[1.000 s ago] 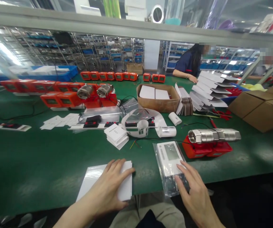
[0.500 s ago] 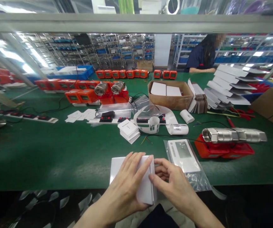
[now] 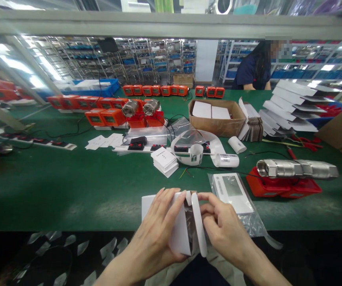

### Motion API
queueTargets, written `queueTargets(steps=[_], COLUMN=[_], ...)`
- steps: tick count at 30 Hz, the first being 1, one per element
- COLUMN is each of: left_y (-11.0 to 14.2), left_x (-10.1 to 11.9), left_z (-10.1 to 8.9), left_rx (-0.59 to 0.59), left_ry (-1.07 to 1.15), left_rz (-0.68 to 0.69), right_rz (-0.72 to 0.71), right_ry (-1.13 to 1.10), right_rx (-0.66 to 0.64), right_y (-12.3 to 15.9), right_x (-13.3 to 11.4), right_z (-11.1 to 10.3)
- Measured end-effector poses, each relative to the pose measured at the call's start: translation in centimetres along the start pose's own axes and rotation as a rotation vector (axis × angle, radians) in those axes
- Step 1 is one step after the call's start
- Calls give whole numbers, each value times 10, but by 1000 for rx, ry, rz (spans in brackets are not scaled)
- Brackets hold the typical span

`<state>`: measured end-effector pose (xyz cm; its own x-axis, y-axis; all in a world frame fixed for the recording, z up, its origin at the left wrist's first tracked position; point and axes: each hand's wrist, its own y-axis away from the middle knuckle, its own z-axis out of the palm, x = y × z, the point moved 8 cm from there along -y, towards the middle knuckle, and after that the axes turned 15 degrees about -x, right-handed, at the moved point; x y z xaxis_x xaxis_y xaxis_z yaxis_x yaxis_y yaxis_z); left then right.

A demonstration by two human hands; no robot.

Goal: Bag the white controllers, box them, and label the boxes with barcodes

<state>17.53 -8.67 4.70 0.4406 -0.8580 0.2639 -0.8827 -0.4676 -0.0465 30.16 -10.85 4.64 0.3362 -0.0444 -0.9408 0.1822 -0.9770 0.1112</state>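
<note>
A white carton box (image 3: 180, 234) lies at the front edge of the green bench, its right end partly open. My left hand (image 3: 155, 226) is spread across the top of the box with the thumb low on its near side, gripping it. My right hand (image 3: 223, 218) has its fingers curled at the box's end flap (image 3: 199, 226), which stands away from the opening. Something dark and shiny shows inside the box; I cannot make out what. Just right of my right hand lies a white device with a grey screen (image 3: 233, 192) in a clear plastic bag.
A stack of printed leaflets (image 3: 165, 159) sits beyond the box, beside a loose label roll (image 3: 196, 155). Red housings with a steel fitting (image 3: 296, 169) stand at right. Behind are an open brown carton (image 3: 218, 125), folded white cardboard (image 3: 290, 105) and orange units (image 3: 111, 116). A co-worker (image 3: 252, 67) sits opposite.
The end flap of the white box has swung out to the right with my right hand, uncovering the opening. My left hand keeps its hold on the box.
</note>
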Motion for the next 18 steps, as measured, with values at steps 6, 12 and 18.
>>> queueTargets(steps=[6, 12, 18], left_y=[2, 2, 0], left_x=[-6, -7, 4], left_z=[-6, -8, -6], left_rx=[41, 77, 57], left_ry=[26, -25, -147], left_rz=[-48, -84, -61], right_rz=[-97, -307, -211], right_ry=[-42, 439, 483], right_rx=[74, 313, 301], right_y=[6, 14, 2], right_x=[1, -14, -19], right_z=[8, 1, 1])
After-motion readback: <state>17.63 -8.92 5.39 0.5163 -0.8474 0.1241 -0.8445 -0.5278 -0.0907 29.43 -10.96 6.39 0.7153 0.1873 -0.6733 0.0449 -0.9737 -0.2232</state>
